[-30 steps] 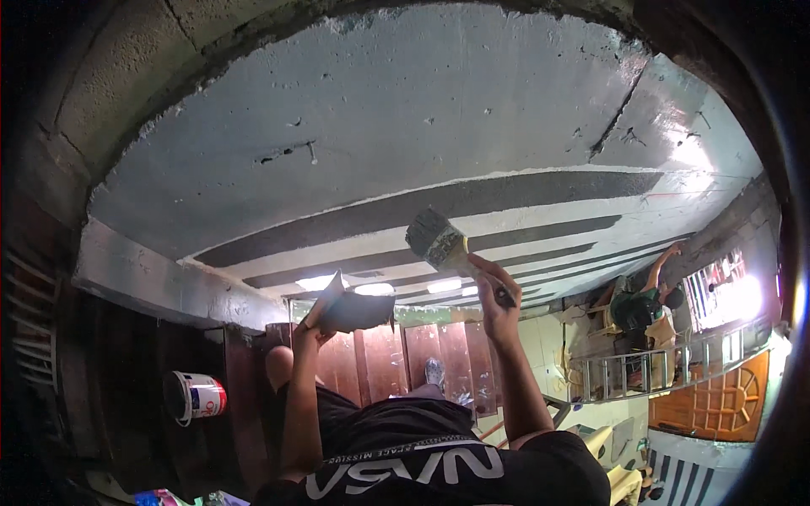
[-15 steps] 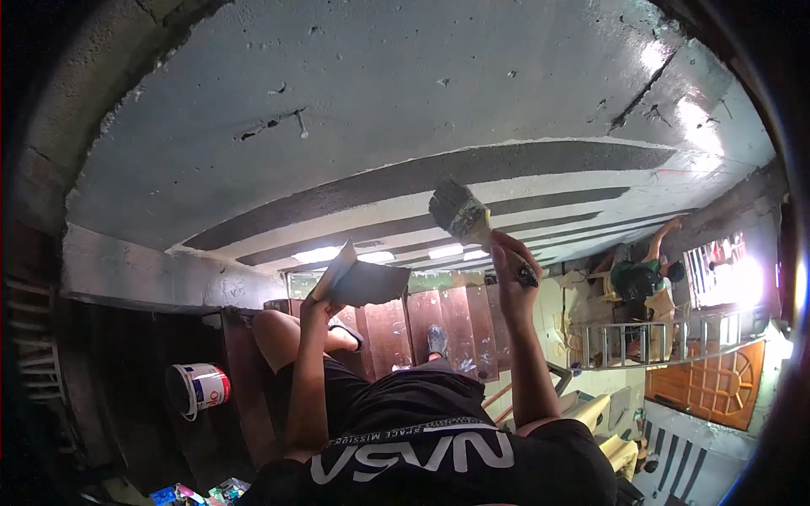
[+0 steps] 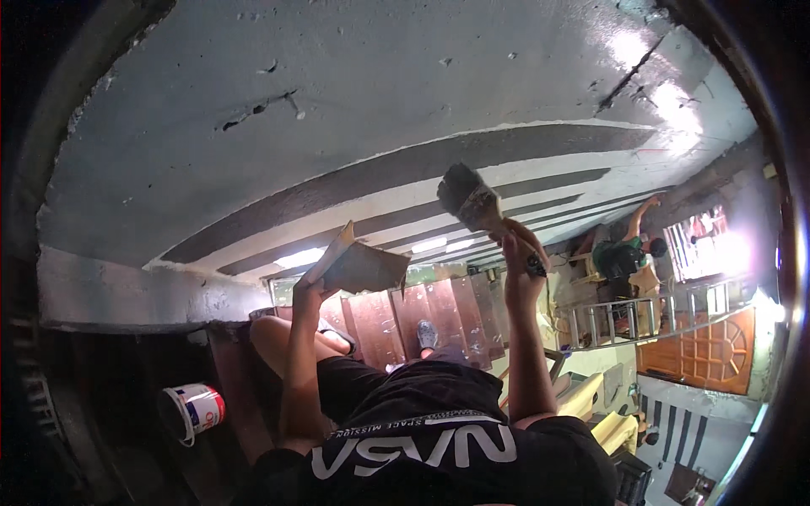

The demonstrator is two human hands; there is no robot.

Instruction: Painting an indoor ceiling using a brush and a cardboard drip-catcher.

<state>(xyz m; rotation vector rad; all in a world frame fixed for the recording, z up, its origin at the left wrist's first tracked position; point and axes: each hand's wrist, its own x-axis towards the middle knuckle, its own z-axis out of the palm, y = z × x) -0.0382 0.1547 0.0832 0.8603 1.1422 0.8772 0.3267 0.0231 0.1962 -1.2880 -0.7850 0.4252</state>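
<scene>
Head cam: R hand (image 3: pixel 525 257) grip closed round brush (image 3: pixel 472 201) by handle, dark bristles pointing up-L, in front of striped wall (image 3: pixel 380 126); contact unclear. L hand (image 3: pixel 310 288) grip closed on folded sheet (image 3: pixel 367 268), L of brush, gap betw. White bucket (image 3: pixel 202 406) on steps (image 3: pixel 240 396), lower L. Far R: ladder (image 3: pixel 620 323), co-worker (image 3: pixel 618 261) w/ arm raised, wood door (image 3: pixel 704 354).

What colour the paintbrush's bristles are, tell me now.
The paintbrush has dark grey bristles, best seen in the head view, the only one.
</scene>
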